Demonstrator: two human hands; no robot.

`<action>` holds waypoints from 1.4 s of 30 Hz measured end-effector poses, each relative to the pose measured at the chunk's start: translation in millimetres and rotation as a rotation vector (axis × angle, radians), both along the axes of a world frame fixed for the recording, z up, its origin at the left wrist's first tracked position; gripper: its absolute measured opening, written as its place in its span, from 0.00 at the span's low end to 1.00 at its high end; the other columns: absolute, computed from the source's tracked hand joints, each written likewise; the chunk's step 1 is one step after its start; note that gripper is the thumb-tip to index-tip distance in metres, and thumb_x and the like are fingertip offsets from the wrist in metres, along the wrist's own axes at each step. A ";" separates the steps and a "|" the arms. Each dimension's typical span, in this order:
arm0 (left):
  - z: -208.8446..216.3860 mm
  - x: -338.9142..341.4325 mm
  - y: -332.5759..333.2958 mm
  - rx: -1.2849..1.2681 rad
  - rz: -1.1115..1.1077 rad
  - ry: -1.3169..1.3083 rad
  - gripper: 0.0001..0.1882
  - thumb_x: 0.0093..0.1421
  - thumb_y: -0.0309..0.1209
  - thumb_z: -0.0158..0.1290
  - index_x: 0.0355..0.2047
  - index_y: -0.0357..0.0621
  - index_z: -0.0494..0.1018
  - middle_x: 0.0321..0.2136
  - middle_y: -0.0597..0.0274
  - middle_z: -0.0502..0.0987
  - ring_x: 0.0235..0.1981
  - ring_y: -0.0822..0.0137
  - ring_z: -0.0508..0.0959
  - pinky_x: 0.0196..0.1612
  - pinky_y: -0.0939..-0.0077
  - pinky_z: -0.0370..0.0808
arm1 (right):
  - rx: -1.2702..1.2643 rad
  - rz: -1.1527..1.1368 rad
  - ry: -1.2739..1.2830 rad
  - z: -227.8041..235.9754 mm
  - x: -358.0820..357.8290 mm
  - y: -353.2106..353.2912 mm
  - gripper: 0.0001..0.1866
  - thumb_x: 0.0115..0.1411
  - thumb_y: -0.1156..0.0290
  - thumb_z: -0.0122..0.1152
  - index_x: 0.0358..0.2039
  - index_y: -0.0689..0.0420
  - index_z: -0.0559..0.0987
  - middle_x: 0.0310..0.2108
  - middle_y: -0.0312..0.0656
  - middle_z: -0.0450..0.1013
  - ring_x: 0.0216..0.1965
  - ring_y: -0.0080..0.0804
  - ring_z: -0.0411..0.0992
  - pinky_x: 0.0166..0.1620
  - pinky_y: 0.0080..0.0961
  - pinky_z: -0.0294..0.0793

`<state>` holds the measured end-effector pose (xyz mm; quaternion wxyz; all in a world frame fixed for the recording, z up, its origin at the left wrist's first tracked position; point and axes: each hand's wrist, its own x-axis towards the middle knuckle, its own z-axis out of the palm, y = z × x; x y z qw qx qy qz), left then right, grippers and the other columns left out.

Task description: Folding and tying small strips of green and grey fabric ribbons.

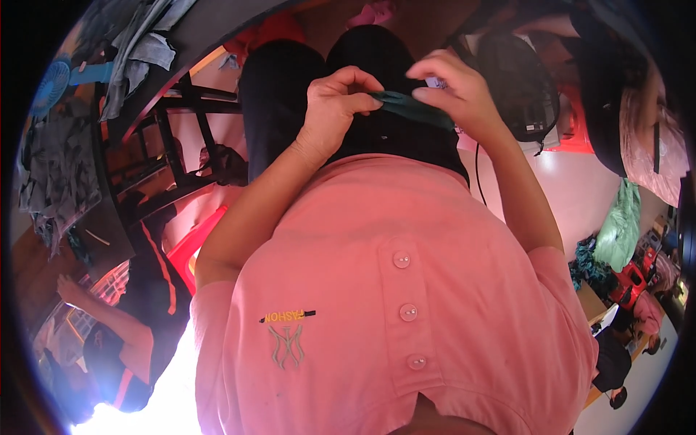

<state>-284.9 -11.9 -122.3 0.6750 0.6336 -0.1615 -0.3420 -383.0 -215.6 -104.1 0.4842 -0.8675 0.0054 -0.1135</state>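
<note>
My left hand (337, 105) is closed in a pinch on one end of a dark green strip of fabric (409, 106), above my black-trousered lap. The strip stretches rightward and passes beneath my right hand (464, 94). On that hand the thumb and forefinger stand apart, with a small pale patch showing in the gap between them. Its other fingers are partly hidden, and I cannot tell whether they touch the cloth.
Grey cloth pieces (61, 174) hang at the left near a blue fan (52, 85) and a black metal frame (170, 141). A dark rounded mesh object (518, 87) stands right of my hands. Light green cloth (618, 225) hangs farther right. Other people sit at lower left and right.
</note>
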 end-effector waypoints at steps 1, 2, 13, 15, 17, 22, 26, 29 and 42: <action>5.4 -1.9 -0.8 -0.022 -0.012 -0.006 0.09 0.47 0.16 0.55 0.31 0.34 0.76 0.26 0.63 0.76 0.26 0.74 0.74 0.32 0.83 0.71 | 0.039 0.127 -0.004 5.6 7.7 5.5 0.09 0.51 0.71 0.62 0.33 0.59 0.77 0.31 0.40 0.71 0.33 0.32 0.72 0.38 0.26 0.70; 10.2 -2.7 -1.8 -0.044 -0.024 -0.012 0.10 0.47 0.14 0.55 0.32 0.34 0.76 0.27 0.63 0.76 0.26 0.74 0.74 0.33 0.82 0.72 | 0.143 0.180 0.065 2.0 12.3 9.1 0.08 0.52 0.72 0.60 0.33 0.60 0.77 0.30 0.40 0.71 0.32 0.32 0.72 0.36 0.27 0.69; 29.9 -4.3 -2.1 -0.206 0.072 0.029 0.11 0.47 0.13 0.56 0.32 0.37 0.76 0.26 0.66 0.76 0.27 0.77 0.75 0.32 0.84 0.73 | 0.197 0.054 0.045 26.8 17.5 31.1 0.05 0.52 0.75 0.59 0.29 0.64 0.77 0.24 0.37 0.71 0.26 0.23 0.68 0.32 0.22 0.66; 27.8 -7.9 -2.5 -0.094 0.282 -0.255 0.10 0.50 0.14 0.56 0.33 0.35 0.76 0.30 0.65 0.77 0.28 0.77 0.74 0.35 0.84 0.72 | 0.303 -0.078 0.058 27.7 16.2 37.9 0.05 0.53 0.75 0.60 0.29 0.63 0.77 0.23 0.35 0.72 0.25 0.21 0.67 0.30 0.20 0.65; 38.6 -9.8 4.8 -0.067 0.247 -0.315 0.08 0.51 0.16 0.56 0.33 0.35 0.76 0.30 0.66 0.77 0.28 0.78 0.74 0.34 0.85 0.71 | 0.410 -0.214 0.066 28.7 16.3 38.9 0.05 0.53 0.75 0.60 0.28 0.63 0.77 0.22 0.33 0.72 0.24 0.18 0.66 0.29 0.19 0.65; 63.4 -18.2 2.5 -0.042 0.111 -0.031 0.06 0.55 0.24 0.59 0.33 0.37 0.77 0.28 0.67 0.77 0.27 0.78 0.73 0.31 0.85 0.69 | 0.507 -0.262 0.096 45.5 13.1 50.6 0.04 0.54 0.75 0.62 0.30 0.62 0.79 0.20 0.32 0.72 0.24 0.14 0.65 0.28 0.16 0.64; 60.4 -22.4 0.5 -0.121 0.209 -0.050 0.06 0.55 0.25 0.59 0.31 0.36 0.76 0.24 0.68 0.77 0.25 0.80 0.71 0.29 0.86 0.69 | 0.502 -0.212 0.016 46.0 10.0 58.0 0.04 0.54 0.76 0.61 0.30 0.63 0.79 0.22 0.32 0.72 0.24 0.15 0.65 0.27 0.16 0.63; 61.5 -24.3 2.2 -0.119 0.220 -0.141 0.06 0.55 0.25 0.59 0.31 0.35 0.76 0.23 0.67 0.76 0.25 0.80 0.72 0.28 0.85 0.69 | 0.263 -0.147 -0.130 44.5 9.3 56.9 0.04 0.55 0.77 0.60 0.30 0.64 0.78 0.23 0.35 0.71 0.24 0.18 0.66 0.27 0.18 0.63; 48.5 -22.5 0.7 -0.103 0.156 -0.307 0.03 0.55 0.22 0.54 0.30 0.35 0.75 0.23 0.67 0.73 0.24 0.78 0.71 0.28 0.84 0.69 | -0.125 -0.161 -0.367 47.9 8.9 63.1 0.03 0.52 0.81 0.61 0.29 0.61 0.76 0.25 0.41 0.72 0.22 0.31 0.70 0.26 0.23 0.67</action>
